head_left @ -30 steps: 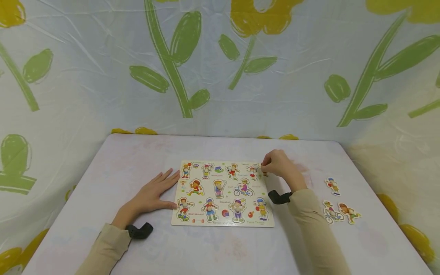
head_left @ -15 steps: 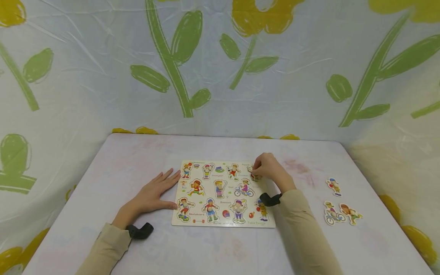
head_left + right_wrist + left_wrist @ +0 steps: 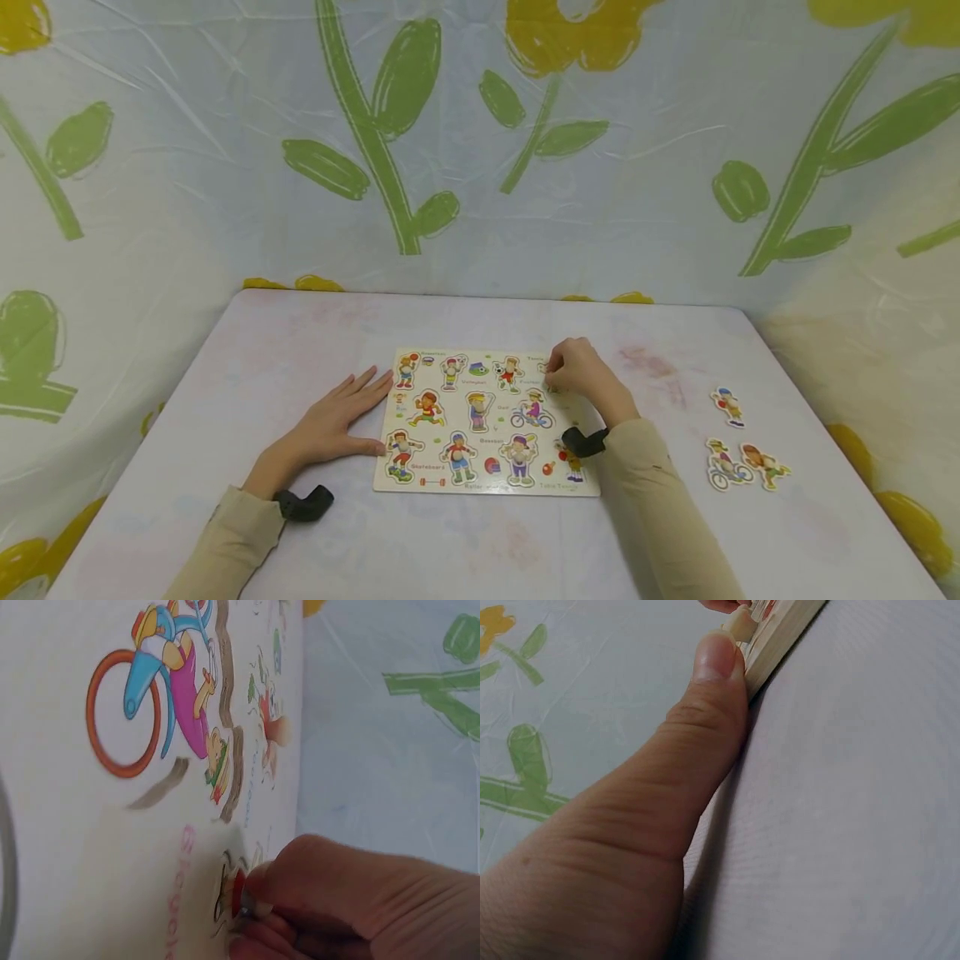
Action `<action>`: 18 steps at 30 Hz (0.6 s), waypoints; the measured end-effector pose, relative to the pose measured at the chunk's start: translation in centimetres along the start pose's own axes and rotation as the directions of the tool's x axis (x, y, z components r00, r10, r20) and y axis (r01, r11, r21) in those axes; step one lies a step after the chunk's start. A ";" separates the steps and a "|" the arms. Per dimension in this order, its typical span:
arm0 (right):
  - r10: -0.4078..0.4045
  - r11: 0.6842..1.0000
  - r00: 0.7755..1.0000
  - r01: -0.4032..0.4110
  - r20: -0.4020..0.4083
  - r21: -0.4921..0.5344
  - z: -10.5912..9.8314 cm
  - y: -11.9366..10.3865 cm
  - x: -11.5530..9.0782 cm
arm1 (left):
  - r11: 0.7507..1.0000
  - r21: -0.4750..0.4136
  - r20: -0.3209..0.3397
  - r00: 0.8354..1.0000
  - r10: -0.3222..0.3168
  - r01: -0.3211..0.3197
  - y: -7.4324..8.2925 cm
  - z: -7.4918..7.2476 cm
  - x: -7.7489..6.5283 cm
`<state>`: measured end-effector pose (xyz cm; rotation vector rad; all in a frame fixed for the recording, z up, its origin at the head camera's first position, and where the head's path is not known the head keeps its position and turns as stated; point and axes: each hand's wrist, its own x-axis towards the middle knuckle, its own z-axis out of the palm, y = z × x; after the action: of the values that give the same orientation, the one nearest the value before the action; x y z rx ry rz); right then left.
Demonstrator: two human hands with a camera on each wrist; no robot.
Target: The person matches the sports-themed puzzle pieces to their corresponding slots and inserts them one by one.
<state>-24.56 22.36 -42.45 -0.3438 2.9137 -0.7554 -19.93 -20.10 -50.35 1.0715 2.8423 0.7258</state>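
Note:
In the head view, a wooden peg puzzle board (image 3: 456,422) with pictures of children at sports lies flat on the table. At its upper right corner my right hand (image 3: 588,375) pinches a puzzle piece (image 3: 238,892) between thumb and fingers. The right wrist view shows red on that piece, which is low over the board or touching it; most of it is hidden by the fingers. My left hand (image 3: 333,421) lies spread with straight fingers along the left edge, its thumb (image 3: 712,682) against the board's side.
Right of the board lie three loose pieces: a child in a blue cap (image 3: 727,407), a cyclist (image 3: 727,465) and a running child (image 3: 765,466). Several pieces with knobs sit in the board, including a football one (image 3: 279,731). A flowered cloth (image 3: 600,208) hangs behind the table.
My right hand has moved left with the puzzle piece, from beyond the board's right edge to its upper right corner. The left hand stays put.

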 end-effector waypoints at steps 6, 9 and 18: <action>-0.003 1.000 1.000 0.003 -0.007 -0.014 0.0 0.1 -0.2 | 1.000 -0.001 0.008 1.000 -0.004 0.004 0.2 -0.1 0.1; -0.001 1.000 1.000 0.001 -0.003 -0.014 0.1 0.1 -0.1 | 1.000 0.001 0.007 1.000 -0.003 0.003 0.2 -0.1 0.1; -0.018 1.000 0.999 0.018 -0.027 0.000 0.2 0.1 -0.3 | 1.000 0.004 -0.013 1.000 0.011 -0.010 0.3 -0.1 0.0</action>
<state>-24.28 22.38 -42.63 -0.3631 2.9390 -0.7692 -19.81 -19.95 -50.10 1.0871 2.8520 0.7306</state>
